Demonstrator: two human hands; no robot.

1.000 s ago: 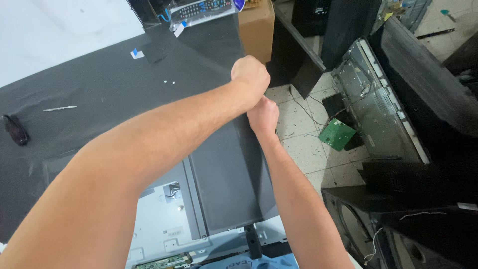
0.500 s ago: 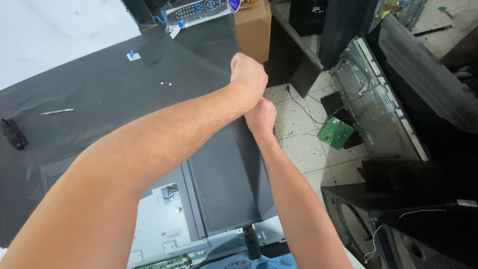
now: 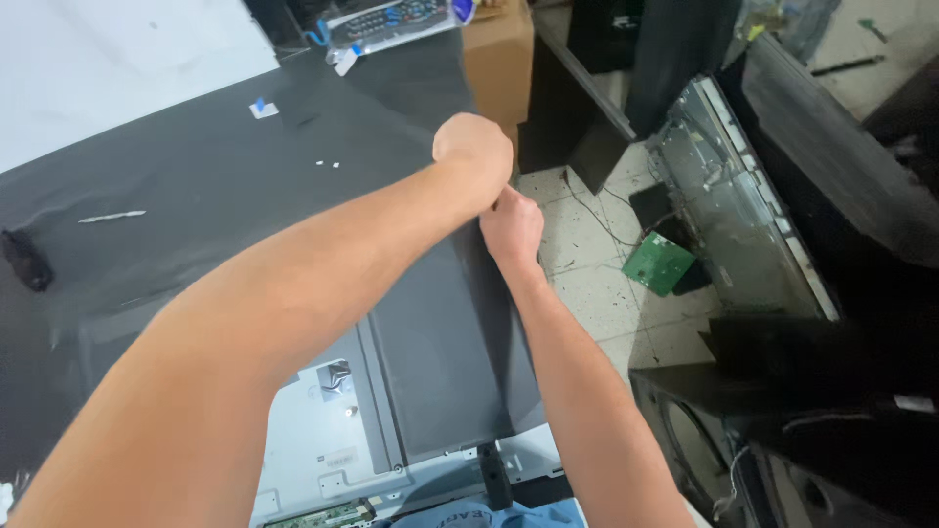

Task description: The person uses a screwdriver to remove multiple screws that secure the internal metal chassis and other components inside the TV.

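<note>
Table (image 3: 196, 186): broad, covered in a matt dark sheet, running far left to near. Panel (image 3: 440, 372): large flat dark-grey slab, smooth and slightly sheened, lying on the table at its right edge, its near end over a pale metal plate (image 3: 323, 430) that is stamped, screwed and rectangular. Floor (image 3: 587, 284): pale tiles, gritty, to the right. Chassis (image 3: 734, 205): bare silvery screen frame leaning on the floor, far right. Board (image 3: 117, 68): white, flat, far left. Speaker (image 3: 704, 450): black box with a round cone, near right. Box (image 3: 499, 59): brown cardboard, far, beyond the table. Left hand (image 3: 474, 147): its arm crosses the panel from near left; fingers curled tight into a fist at the panel's far right edge, and what they pinch cannot be told. Right hand (image 3: 511, 225): just beside and under the left, at the same edge; its fingers are hidden, so apart or together cannot be told. Remote (image 3: 391, 20): grey, many-buttoned, far. Circuit board (image 3: 657, 262): green square on the floor. Judged step: both hands working at the panel's right edge, seemingly prising or gripping it. A further move would call for a firm hold and even force along that thin edge.
</note>
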